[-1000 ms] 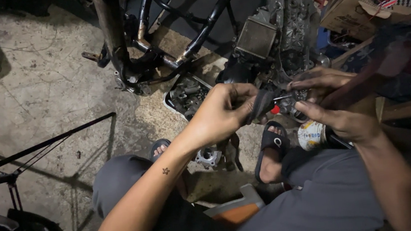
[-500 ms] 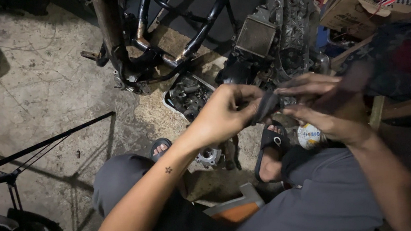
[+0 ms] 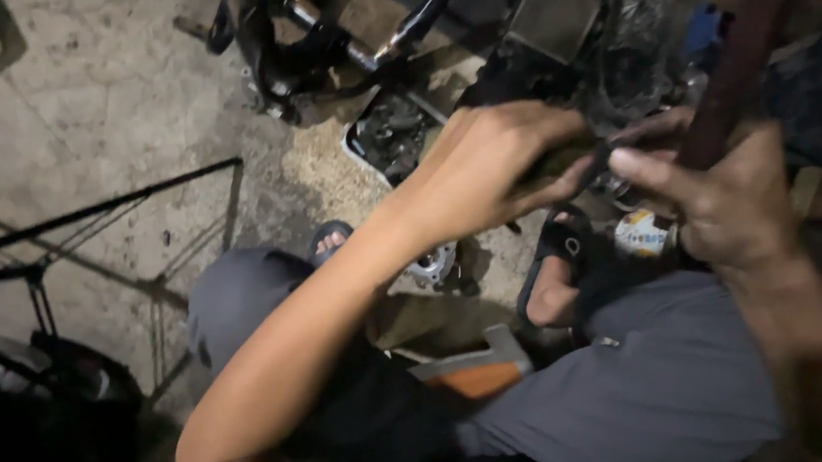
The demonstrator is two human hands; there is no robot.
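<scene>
My left hand (image 3: 490, 168) is closed around a small dark greasy part (image 3: 565, 161), held in front of me above my knees. My right hand (image 3: 720, 201) meets it from the right, fingers pinching the same part's right end (image 3: 614, 151). Both hands are blurred, so the part's shape is unclear. Below them my feet in dark sandals (image 3: 560, 267) rest on the concrete floor (image 3: 118, 108). A black motorcycle frame and engine (image 3: 392, 32) stand just beyond my hands.
A tray of dark small parts (image 3: 392, 137) lies on the floor under the frame. A round metal bearing-like part (image 3: 432, 264) sits between my feet, a small can (image 3: 642, 234) by my right foot. Thin black metal bars (image 3: 78, 218) stand left. An orange-and-grey stool edge (image 3: 474, 366) shows under me.
The view has dipped and closed in on my hands. My right hand has drawn in, fingers now pinching the part's end, while my left hand keeps its grip.
</scene>
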